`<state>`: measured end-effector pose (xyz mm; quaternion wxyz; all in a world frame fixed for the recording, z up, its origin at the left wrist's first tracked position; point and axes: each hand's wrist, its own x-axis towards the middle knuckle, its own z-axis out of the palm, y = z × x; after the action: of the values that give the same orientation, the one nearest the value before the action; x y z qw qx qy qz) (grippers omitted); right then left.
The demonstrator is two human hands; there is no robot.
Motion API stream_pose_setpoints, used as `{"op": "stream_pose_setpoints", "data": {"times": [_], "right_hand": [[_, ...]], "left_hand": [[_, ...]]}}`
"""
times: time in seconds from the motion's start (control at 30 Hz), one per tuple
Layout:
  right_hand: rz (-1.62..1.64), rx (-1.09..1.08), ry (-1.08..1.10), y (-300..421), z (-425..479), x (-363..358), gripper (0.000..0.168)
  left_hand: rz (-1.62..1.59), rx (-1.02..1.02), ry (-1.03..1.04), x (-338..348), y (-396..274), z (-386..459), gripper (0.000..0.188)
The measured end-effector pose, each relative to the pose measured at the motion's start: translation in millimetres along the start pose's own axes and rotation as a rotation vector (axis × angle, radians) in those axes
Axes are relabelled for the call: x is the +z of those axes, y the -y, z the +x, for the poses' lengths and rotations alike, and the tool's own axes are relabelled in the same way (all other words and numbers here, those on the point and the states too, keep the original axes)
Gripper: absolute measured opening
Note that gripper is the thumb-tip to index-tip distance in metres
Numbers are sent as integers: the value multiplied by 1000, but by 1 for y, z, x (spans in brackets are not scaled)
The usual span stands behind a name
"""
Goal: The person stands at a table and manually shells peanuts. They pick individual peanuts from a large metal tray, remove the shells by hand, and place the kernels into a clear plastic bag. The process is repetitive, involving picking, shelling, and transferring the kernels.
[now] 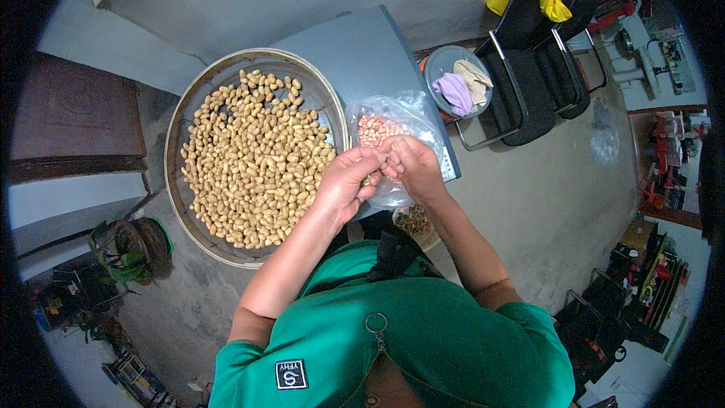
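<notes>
My left hand (346, 182) is curled, with a peanut in its shell (367, 180) showing among the lower fingers. Its thumb and forefinger meet the fingertips of my right hand (418, 165). Pinched at the right thumb is a small pale piece (394, 148) that looks like peanut shell; the fingers hide most of it. Both hands are over the near side of a clear plastic bag (418, 109), in which pink shelled peanut kernels (375, 129) lie. To the left, a large round sieve with a pale rim (171, 181) holds many unshelled peanuts (257, 164).
Sieve and bag rest on a grey table (362, 39). Below its near edge stands a container of peanut shells (414, 220). A lidded bucket (439, 59) bears purple and beige cloths. Black chairs (527, 96) stand at right; a potted plant (130, 263) is at lower left.
</notes>
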<state>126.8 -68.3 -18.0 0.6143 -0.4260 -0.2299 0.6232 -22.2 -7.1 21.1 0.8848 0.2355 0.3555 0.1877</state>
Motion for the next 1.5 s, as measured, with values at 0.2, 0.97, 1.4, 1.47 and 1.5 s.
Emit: {"op": "stream_pose_setpoints", "data": {"times": [0.2, 0.97, 1.4, 1.47, 1.5], "right_hand": [[-171, 27, -81, 5, 3, 3, 32], [-134, 29, -130, 4, -2, 6, 27], [-980, -352, -37, 23, 4, 8, 26], [-992, -353, -89, 18, 4, 9, 24], [-992, -354, -102, 16, 4, 9, 23]], "left_hand": [[4, 83, -61, 0, 11, 13, 17], [22, 171, -159, 4, 28, 38, 12], [143, 235, -165, 3, 15, 30, 14], [160, 254, -169, 3, 16, 30, 14], [168, 264, -172, 3, 16, 30, 14]]}}
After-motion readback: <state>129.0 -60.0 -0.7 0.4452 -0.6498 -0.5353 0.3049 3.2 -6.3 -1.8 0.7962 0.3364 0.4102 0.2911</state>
